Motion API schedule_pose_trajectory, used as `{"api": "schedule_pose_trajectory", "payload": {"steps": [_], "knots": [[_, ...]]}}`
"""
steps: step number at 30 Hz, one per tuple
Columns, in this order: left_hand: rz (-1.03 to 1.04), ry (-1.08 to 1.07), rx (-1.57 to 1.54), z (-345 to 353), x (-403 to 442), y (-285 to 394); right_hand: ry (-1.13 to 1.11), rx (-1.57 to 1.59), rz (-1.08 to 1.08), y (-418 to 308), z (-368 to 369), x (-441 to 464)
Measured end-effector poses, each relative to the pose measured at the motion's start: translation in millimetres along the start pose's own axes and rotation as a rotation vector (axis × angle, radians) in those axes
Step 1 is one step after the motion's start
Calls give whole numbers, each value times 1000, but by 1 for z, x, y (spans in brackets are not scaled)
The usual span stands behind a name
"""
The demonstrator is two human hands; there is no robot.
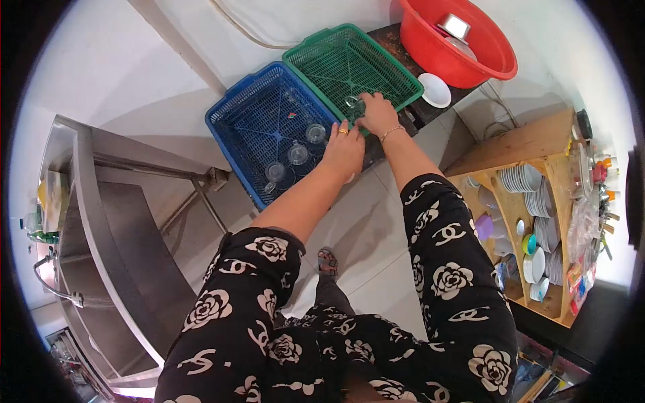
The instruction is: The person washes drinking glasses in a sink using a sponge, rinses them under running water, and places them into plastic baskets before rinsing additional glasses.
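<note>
Both arms are reaching forward and down, the right forearm extending over the near edge of the green basket [403, 66], the left ending at the blue basket's [236, 95] near right corner. A clear glass [352, 102] is sitting at the green basket's near left corner, its rim showing beside the fingers. The right hand [378, 115] is curling narrowly around it. The left hand [345, 149] is lying back-up, fingers slightly bent; whether it is gripping anything, I cannot tell. Three glasses [297, 154] are lining the blue basket's near side.
</note>
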State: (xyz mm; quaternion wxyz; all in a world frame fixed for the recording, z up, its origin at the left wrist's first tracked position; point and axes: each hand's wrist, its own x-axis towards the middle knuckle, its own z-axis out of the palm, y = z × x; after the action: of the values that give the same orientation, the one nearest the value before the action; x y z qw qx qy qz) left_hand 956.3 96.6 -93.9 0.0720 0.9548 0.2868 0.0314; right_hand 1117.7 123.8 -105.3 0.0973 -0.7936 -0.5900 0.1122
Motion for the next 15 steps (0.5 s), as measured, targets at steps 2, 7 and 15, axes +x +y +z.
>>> {"api": "schedule_pose_trajectory", "payload": {"steps": [2, 7, 15], "knots": [[-29, -96, -4, 4, 6, 1, 2, -21, 4, 0, 5, 1], [-63, -97, -9, 33, 20, 2, -30, -51, 18, 3, 18, 7], [-27, -196, -23, 53, 25, 3, -79, -107, 25, 16, 41, 23]]}}
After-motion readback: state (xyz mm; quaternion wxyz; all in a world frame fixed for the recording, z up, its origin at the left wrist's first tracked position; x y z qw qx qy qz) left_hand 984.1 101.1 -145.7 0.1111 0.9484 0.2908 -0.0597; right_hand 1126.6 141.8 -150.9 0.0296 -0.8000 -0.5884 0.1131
